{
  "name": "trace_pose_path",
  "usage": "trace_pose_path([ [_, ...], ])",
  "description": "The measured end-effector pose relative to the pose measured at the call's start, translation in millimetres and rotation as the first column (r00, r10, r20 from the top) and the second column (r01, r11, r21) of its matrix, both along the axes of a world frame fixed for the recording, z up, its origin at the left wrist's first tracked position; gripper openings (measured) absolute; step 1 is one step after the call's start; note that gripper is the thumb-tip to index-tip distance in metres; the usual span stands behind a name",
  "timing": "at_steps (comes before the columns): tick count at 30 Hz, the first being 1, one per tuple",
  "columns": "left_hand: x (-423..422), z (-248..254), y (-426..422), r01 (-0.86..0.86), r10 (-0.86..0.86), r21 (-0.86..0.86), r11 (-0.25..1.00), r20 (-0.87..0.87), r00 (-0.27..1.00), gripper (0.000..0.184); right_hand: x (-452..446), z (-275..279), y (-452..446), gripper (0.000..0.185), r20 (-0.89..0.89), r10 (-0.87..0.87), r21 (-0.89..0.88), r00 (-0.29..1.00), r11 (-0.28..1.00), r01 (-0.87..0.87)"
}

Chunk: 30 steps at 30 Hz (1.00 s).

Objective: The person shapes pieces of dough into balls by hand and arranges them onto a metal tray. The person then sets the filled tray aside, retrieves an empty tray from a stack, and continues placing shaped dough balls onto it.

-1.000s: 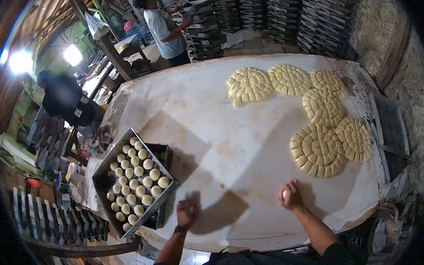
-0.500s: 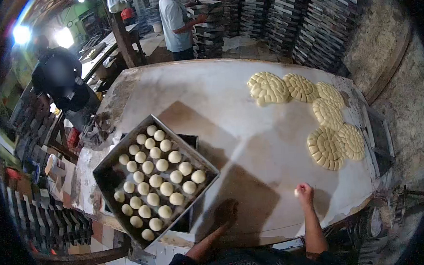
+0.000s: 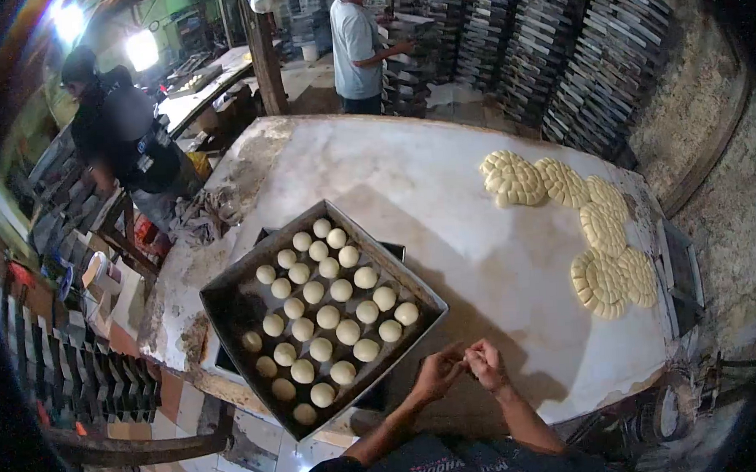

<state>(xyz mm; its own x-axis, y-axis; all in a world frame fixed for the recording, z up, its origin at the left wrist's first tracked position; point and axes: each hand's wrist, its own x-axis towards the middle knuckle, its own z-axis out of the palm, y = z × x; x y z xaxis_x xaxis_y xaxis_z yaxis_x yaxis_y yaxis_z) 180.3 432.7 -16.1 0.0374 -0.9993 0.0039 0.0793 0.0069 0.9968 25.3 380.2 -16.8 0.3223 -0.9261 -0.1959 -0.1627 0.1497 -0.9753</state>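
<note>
Both of my hands meet over the near part of the pale table (image 3: 445,233). My left hand (image 3: 440,372) has its fingers bent together, close by the right edge of a dark metal tray (image 3: 230,314). Touching it, or nearly so, is my right hand (image 3: 486,364), its fingers pinched; what lies between the fingertips is too small to make out. Rows of round dough balls (image 3: 327,317) rest in the tray, which sits tilted on another tray. Toward the right of the table lie several flat rounds of cut dough (image 3: 598,284), some touching.
A person in dark clothing (image 3: 133,133) stands at the left beyond the table. Another person in a light shirt (image 3: 357,51) is behind the far edge. Tall stacks of metal pans (image 3: 611,57) line the back. A framed box (image 3: 681,261) stands at the right edge.
My hands have come together from apart, the right moving left with the small pale piece it held. The view has shifted, so the tray appears larger and further right.
</note>
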Motion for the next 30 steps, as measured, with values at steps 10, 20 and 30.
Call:
trace_pose_path([
  [10, -88.3, -16.8, -7.4, 0.133, -0.123, 0.027, 0.991, 0.600, 0.791, 0.025, -77.9, -1.8, 9.9, 0.034, -0.318, -0.326, -0.609, 0.890, 0.790, 0.072],
  [20, -136.0, -17.9, -71.2, -0.138, -0.096, 0.144, 0.980, 0.948, 0.305, 0.068, -244.4, -43.8, -59.7, 0.019, -0.429, -0.253, -0.547, 0.867, 0.837, -0.026],
  [30, -62.4, -48.1, 26.9, 0.142, 0.141, -0.118, 0.983, 0.976, -0.164, 0.040, -335.1, -62.1, -52.2, 0.015, -0.624, -0.173, -0.658, 0.762, 0.642, -0.393],
])
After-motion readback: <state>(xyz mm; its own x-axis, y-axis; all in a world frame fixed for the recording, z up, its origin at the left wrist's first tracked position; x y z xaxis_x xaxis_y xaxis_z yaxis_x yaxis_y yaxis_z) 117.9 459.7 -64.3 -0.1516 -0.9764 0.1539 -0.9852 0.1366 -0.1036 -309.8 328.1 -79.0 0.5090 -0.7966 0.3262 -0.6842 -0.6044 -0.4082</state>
